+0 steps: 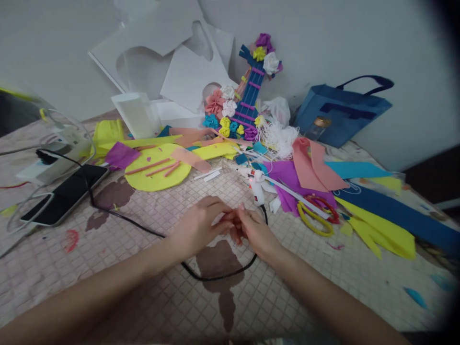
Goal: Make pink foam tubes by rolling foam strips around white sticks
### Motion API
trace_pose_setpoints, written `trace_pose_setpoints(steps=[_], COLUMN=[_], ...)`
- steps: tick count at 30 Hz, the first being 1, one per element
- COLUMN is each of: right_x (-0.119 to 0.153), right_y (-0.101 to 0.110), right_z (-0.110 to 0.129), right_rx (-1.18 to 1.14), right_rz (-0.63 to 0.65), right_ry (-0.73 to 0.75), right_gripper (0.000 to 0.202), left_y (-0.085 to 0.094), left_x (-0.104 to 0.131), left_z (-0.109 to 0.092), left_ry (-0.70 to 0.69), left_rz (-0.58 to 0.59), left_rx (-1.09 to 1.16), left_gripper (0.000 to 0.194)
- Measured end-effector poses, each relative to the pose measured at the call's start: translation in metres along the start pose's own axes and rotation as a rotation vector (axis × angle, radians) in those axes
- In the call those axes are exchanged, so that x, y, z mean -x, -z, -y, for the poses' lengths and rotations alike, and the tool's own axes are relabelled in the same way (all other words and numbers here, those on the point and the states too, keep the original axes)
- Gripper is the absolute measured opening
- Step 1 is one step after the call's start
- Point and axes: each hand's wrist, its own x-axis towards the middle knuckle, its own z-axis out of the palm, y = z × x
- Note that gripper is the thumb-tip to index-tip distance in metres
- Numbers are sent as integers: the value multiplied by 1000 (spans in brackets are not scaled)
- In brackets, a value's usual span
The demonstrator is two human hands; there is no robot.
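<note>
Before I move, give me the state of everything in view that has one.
Left hand: fingers curled; grip unclear
Right hand: fingers bent toward the left hand
Glue gun: on the table, not held
Black cord: plugged into the power strip
Phone: lying flat, screen dark
Scissors: lying down; open or shut unclear
Blue bag: upright, handle raised
Flower-trimmed guitar: upright

Single view, head-worn, facing forward and down. Lens above the near side of the worktop [280, 311], close range. Left forearm [118, 285] and right forearm [316, 282] enter from the near side; left grip [199, 223] and right grip [260, 235] sit near centre. Spans phone [68, 194], left, to bag [341, 115], far right; wall [323, 43] behind.
</note>
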Motion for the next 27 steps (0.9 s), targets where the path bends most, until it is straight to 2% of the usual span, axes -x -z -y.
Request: trace_pose_setpoints(steps=[2, 4, 6, 8, 11, 14, 16, 19, 22, 23, 25, 27], right_x=[2, 4, 5, 5, 5, 2, 0, -1, 2, 4, 6, 5], right_y=[-2, -5, -5, -4, 3, 11, 14, 11, 6, 4, 3, 4], right_z=[0, 2, 6, 10, 13, 11, 9, 7, 9, 9, 10, 9], right_rx=[63, 69, 48, 78, 201, 277, 322, 423, 366, 319, 246, 231], right_rz=[41, 108, 133, 72, -90, -177, -158, -2, 201, 257, 320, 296], right_ry=[1, 0, 9, 46, 123, 134, 95, 57, 26, 7, -21, 1], right_gripper=[61, 62, 59, 49, 34, 39, 47, 51, 47, 46, 48, 47], left_y=[-2, -1, 3, 7, 13, 15, 15, 10, 4, 3, 3, 5], left_x=[3, 5, 6, 6, 4, 3, 5, 9, 13, 15, 17, 18], left_z=[2, 3, 5, 8, 14, 18, 16, 11, 7, 7, 9, 10], left_ry=[-83, -147, -159, -114, 18, 146, 164, -9, -291, -362, -470, -506], left_rz=[-15, -9, -17, -43, -39, 37, 33, -6, 81, 104, 144, 165], left_rx=[-175, -314, -403, -468, -594, -677, -628, -424, -342, -360, -402, -429], left_gripper=[14, 21, 25, 27, 32, 41, 42, 45, 19, 17, 20, 20])
